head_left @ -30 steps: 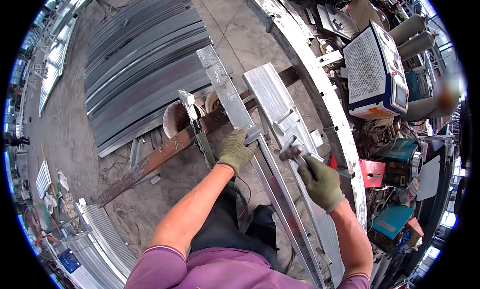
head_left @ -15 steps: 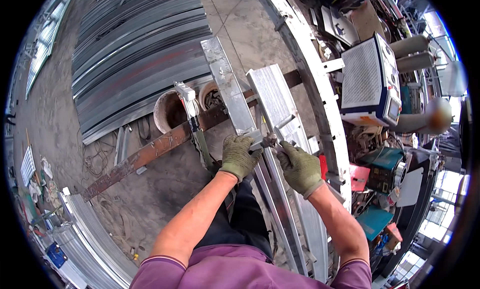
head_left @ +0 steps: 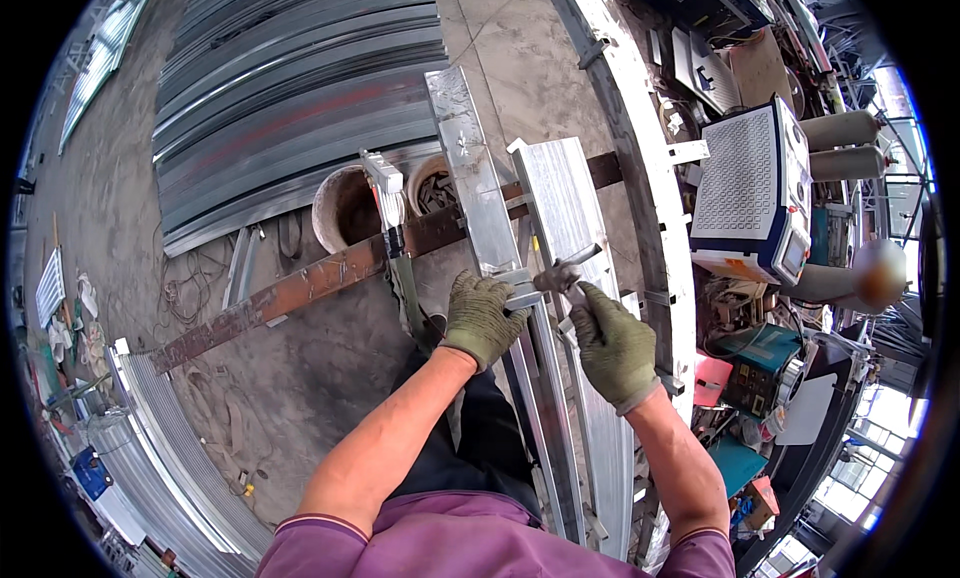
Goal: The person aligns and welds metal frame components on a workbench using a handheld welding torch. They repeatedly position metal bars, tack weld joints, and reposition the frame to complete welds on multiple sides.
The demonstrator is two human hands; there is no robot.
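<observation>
No words or numbers can be read. The white machine (head_left: pixel 738 183) bears an orange label (head_left: pixel 745 271) low on its near side and a small screen (head_left: pixel 795 253), both too small to make out. A pale mark (head_left: pixel 463 142) of unclear shape stands on the beam (head_left: pixel 480 203), near its far end.

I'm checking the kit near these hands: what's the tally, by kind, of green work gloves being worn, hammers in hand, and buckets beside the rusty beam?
Green gloves: 2
Hammer: 1
Buckets: 2
Total: 5
</observation>
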